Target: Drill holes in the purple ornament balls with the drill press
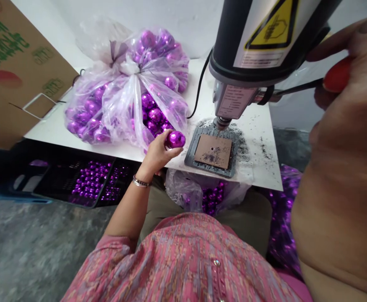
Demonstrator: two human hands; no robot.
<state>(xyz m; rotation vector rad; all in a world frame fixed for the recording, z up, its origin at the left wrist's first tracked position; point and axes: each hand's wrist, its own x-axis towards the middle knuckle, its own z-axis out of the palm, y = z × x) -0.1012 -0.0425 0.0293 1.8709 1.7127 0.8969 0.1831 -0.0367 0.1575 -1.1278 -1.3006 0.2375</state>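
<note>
Between the thumb and fingers of my left hand (158,153) is a shiny purple faceted ball (176,139), held just left of the drill press base. My right hand (353,71) is closed around the red-knobbed lever (337,76) of the drill press (249,46). Beneath the chuck (222,123), a brown square plate (219,147) with a small dark hole lies on the grey metal base (189,155). Dark shavings are scattered over the plate and around it. The thin drill bit points down close above the plate.
Clear plastic bags (133,79) full of purple balls stand on the white table (258,167). A cardboard box (19,75) is at the left. Below are a black crate (89,184) of balls, an open bag (183,188) at my lap and another bag (284,214) at right.
</note>
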